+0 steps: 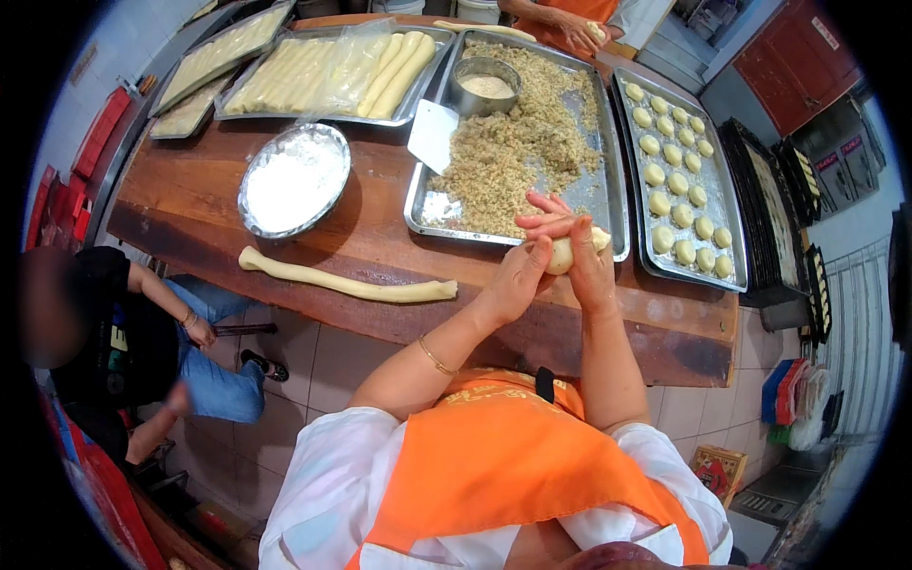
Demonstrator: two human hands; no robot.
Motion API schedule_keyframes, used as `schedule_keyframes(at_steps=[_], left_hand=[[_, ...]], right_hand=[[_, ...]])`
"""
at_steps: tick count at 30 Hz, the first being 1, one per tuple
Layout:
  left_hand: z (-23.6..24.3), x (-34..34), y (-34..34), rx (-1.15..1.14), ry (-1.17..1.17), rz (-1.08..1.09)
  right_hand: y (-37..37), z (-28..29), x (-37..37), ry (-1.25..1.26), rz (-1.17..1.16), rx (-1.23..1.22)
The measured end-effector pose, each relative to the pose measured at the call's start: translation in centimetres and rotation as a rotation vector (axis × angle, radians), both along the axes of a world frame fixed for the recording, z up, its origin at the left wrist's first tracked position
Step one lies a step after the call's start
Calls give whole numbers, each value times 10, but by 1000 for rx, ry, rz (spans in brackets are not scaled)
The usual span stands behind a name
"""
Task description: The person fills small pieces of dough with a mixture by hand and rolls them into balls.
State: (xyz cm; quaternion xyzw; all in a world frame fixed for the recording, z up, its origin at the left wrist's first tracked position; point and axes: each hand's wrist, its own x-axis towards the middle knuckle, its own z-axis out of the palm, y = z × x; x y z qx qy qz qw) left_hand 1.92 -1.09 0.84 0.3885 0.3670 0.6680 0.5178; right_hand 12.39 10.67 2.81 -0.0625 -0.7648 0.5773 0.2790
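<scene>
Over the front edge of the filling tray, my left hand (pixel 518 277) and my right hand (pixel 591 271) come together around a pale dough ball (pixel 561 256). Both hands are closed on it, though some fingers stretch out past it. A bit of pale dough also shows at the top of my right hand. Behind them, crumbly tan filling (pixel 518 157) is heaped in a large metal tray (pixel 616 214). A long dough rope (pixel 347 281) lies on the wooden table to the left of my forearms.
A bowl of white flour (pixel 294 180) stands left of the filling, near a white scraper (pixel 433 135) and a metal pot (pixel 485 87). Dough ropes (pixel 394 71) fill a tray behind. At right is a tray of dough balls (pixel 677 184). Another person (pixel 570 24) works opposite; someone sits at left.
</scene>
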Motion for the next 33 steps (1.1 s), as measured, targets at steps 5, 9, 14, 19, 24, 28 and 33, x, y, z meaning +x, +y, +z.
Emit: schedule_keyframes(at_steps=[5,9,14,19,24,28,33], left_hand=[[12,17,-7,-49,-90,121],[-3,-5,-7,-23,-19,-67],[2,17,3,210,185,282],[-7,3,-4,13,115,12],[-9,9,4,168,251,177],[3,20,-6,125,202,260],[-5,-18,-8,-3,133,-164]], right_hand=[[-17,3,-11,174,-156,-126],[-34,13,-19,229,-180,-150],[-2,-9,1,104,48,-162],[-36,10,-17,284,-212,-339],[-9,-10,-1,144,78,-209],[-18,-10,-4,222,-43,-258],[-28,6,-10,140,-60,-223]])
